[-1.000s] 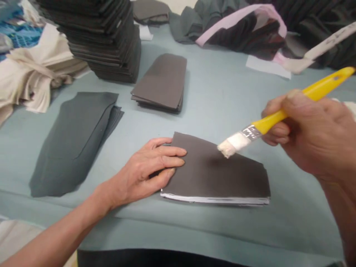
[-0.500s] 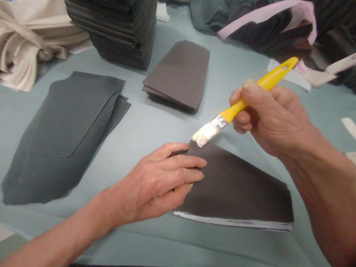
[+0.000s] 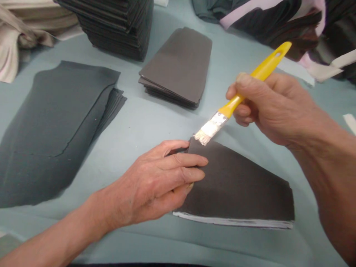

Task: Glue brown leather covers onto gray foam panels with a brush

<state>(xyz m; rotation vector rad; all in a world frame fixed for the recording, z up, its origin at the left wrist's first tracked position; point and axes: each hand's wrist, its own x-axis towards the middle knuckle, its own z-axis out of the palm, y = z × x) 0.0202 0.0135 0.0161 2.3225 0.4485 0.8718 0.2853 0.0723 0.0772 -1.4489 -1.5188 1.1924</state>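
In my right hand (image 3: 267,100) is a yellow-handled paintbrush (image 3: 230,105), slanted with its bristles down. White paste coats the bristles, which are at the far left corner of a stack of dark brown panels (image 3: 239,181). Whether they touch the top panel I cannot tell. My left hand (image 3: 164,181) rests on the left end of this stack, fingers stretched out over it and the far one at its end edge; the thumb is hidden. Along the near side, the stack's edges are white.
Behind lies another stack of brown panels (image 3: 178,66). To the left are dark green-grey cut pieces (image 3: 55,129). A tall dark stack (image 3: 116,29) stands at the back, beige cloth (image 3: 30,26) beside it. Dark fabric with pink strips (image 3: 278,22) lies back right. A pale blue-green surface (image 3: 116,244) carries everything.
The view has shifted slightly, so the things at the back and left sit higher or further left. The brush has moved very little at the corner; my left hand keeps its place on the stack.
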